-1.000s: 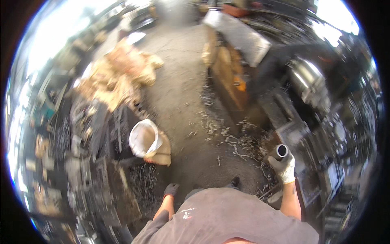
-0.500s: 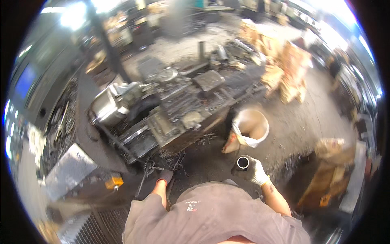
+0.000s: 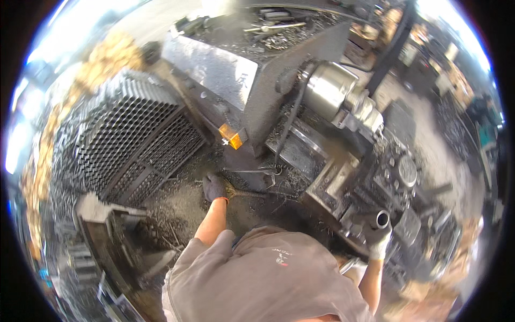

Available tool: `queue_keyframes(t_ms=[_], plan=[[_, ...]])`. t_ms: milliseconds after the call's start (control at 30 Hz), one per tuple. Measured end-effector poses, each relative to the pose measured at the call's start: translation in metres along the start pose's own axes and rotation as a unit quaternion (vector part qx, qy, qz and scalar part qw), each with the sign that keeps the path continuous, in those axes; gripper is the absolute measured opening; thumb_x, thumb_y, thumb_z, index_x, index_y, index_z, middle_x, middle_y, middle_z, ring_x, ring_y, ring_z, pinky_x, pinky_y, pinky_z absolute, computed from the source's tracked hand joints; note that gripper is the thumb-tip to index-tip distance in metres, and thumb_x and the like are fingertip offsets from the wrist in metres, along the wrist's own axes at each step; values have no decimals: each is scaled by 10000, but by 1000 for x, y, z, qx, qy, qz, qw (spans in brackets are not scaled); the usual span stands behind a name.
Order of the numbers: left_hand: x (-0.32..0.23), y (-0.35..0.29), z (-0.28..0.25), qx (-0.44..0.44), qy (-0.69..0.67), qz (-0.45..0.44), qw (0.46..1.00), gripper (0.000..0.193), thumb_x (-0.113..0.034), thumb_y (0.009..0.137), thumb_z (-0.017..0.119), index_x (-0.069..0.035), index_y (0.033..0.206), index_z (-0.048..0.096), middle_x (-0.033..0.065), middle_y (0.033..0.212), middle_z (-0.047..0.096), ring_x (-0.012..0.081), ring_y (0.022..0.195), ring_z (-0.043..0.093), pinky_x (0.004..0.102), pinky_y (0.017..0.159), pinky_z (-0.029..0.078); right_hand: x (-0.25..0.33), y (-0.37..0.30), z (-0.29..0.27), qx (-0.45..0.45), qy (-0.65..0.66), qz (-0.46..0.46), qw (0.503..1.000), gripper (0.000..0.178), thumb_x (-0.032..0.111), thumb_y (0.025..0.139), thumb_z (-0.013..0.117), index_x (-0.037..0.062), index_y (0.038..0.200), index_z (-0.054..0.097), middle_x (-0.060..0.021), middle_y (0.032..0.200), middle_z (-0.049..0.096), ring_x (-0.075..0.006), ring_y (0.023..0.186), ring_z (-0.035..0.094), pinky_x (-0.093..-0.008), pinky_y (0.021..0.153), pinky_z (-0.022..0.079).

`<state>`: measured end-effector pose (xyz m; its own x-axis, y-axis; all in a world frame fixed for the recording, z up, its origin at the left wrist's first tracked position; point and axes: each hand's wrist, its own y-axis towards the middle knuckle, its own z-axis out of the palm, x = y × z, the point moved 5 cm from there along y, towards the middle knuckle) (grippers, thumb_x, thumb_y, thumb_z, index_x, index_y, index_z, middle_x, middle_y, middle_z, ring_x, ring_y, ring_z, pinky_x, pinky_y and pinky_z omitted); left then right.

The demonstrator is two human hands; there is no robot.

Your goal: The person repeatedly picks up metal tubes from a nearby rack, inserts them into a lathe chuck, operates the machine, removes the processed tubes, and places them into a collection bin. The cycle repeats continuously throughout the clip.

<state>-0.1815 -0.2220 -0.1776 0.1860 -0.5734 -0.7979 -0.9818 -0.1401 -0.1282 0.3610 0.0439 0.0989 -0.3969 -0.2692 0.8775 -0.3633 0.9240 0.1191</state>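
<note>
My right hand (image 3: 379, 239), in a white glove with a dark palm, grips a short metal tube (image 3: 382, 219). The tube's round open end faces up, and the hand is over the near edge of the lathe (image 3: 343, 177). My left hand (image 3: 215, 188), in a dark grey glove with a red cuff, hangs low over the chip-strewn floor. Beside it a thin wire-like strand (image 3: 244, 193) runs toward the lathe's base; I cannot tell whether the hand touches it. Only the back of that hand shows clearly, and its fingers are mostly hidden.
A large stack of metal tubes (image 3: 129, 134) stands at the left. The lathe's shiny chuck (image 3: 328, 88) sits right of a grey machine body with an orange box (image 3: 230, 136). A dark metal bin (image 3: 102, 241) is at the near left, with shavings around it.
My view has turned left, so the tube stack fills the left side and the lathe has shifted right. The white bin has left the clear view. The tube is still in my right hand.
</note>
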Motion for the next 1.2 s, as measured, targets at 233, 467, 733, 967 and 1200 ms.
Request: queue_keyframes(t_ms=[233, 467, 733, 967, 1200], plan=[[-154, -24, -20, -37, -29, 251, 967, 375, -355, 1070, 571, -92, 1325, 657, 190, 1292, 697, 397, 1211, 667, 466, 1026, 523, -50, 15, -19, 27, -140, -84, 986, 504, 68, 708, 882, 52, 1172, 685, -111, 1067, 756, -234, 963, 733, -367, 885, 604], [-178, -26, -8, -35, 48, 344, 937, 301, -353, 1061, 576, -145, 1250, 683, 170, 1170, 722, 415, 1080, 709, 473, 883, 577, 3, 67, -114, 201, -243, 37, 948, 335, 20, 787, 798, 36, 1121, 775, -123, 1002, 791, -200, 939, 748, -349, 790, 596], [-150, -39, 4, 131, -155, 70, 977, 584, -491, 1071, 519, 40, 1279, 648, 212, 1076, 733, 320, 966, 706, 458, 896, 539, 89, 235, -68, 77, -190, -96, 974, 571, 218, 930, 772, 34, 1451, 627, -162, 1205, 761, -254, 1070, 725, -356, 913, 578], [-83, -140, 11, 228, 19, 77, 970, 418, -498, 1023, 588, -161, 1248, 690, 171, 1194, 761, 417, 1167, 701, 501, 992, 523, -4, 350, 20, 484, -367, 43, 793, 630, 195, 897, 772, 87, 1496, 609, -150, 1406, 707, -264, 1183, 730, -383, 1014, 590], [-61, -147, 26, 316, 90, 104, 939, 380, -479, 1017, 586, -171, 1198, 715, 170, 1178, 762, 425, 1142, 700, 506, 962, 538, -44, 385, -71, 331, -6, 100, 938, 380, 42, 866, 770, 57, 1244, 735, -89, 1175, 777, -234, 1068, 744, -391, 968, 606]])
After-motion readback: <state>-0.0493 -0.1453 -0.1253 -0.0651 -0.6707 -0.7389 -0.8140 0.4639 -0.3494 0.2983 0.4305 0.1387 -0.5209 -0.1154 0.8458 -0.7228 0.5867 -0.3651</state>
